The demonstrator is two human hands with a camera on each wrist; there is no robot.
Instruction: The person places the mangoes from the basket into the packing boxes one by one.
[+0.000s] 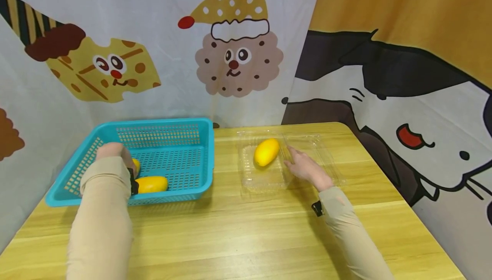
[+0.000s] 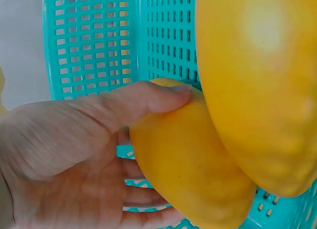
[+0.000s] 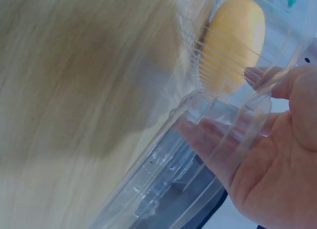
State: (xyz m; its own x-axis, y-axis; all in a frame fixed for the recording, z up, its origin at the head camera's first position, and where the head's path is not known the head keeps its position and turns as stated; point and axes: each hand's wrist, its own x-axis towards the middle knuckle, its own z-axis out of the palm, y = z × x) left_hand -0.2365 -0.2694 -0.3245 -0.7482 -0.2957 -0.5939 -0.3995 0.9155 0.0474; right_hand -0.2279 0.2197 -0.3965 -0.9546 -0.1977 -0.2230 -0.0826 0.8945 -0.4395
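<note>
Curtains [image 1: 165,41] backed the counter [image 1: 230,237] — my left hand [image 2: 64,154] gripped a mango [image 2: 185,159] inside the basket [image 1: 209,156]; my right hand [image 1: 307,171], straight-fingered, touched the clear container [image 1: 251,179].

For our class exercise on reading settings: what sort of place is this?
Probably an indoor tabletop work area, perhaps set up for a sorting or packing activity: a wood-grain table stands before a cartoon-printed cloth backdrop, with a turquoise basket and clear plastic container on it.

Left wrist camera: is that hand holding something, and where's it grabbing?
Yes, the left hand holds a yellow fruit. The thumb lies near the fruit's upper end in that view; the other fingers reach behind its side.
</note>
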